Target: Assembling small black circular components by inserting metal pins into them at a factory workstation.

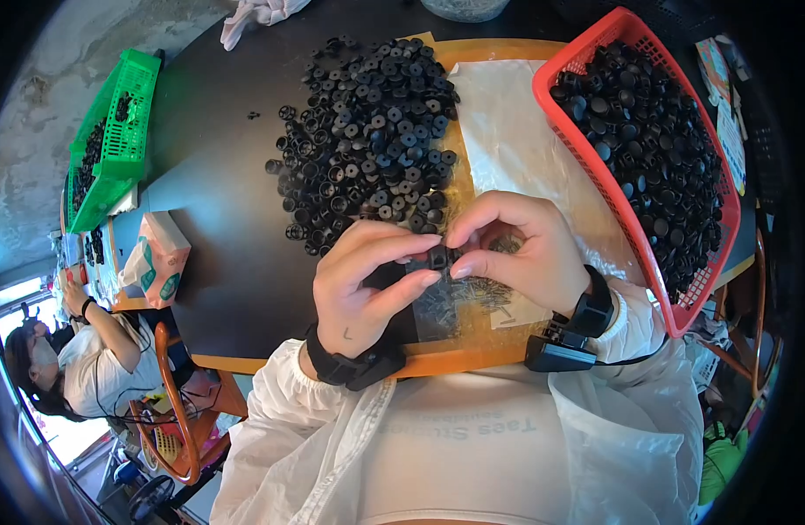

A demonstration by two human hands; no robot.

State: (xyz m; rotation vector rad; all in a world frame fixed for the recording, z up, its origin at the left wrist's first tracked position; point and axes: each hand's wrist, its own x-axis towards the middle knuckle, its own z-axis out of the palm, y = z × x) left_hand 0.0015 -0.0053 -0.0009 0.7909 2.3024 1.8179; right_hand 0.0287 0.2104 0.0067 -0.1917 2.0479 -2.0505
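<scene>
Just above the table's near edge, my left hand pinches a small black plastic part between thumb and fingers. My right hand meets it from the other side, its thumb and index fingertip closed at the part's right end. Anything smaller between those fingertips is hidden. Under and beside my right hand lie many small metal pins on clear plastic. Beyond my hands spreads a heap of loose black round plastic parts, some cup-shaped, some disc-like with a hole.
A red basket full of black round caps stands at the right. A white plastic sheet lies beside it. At left are a tissue pack and a green basket with black parts. Another person sits at far left.
</scene>
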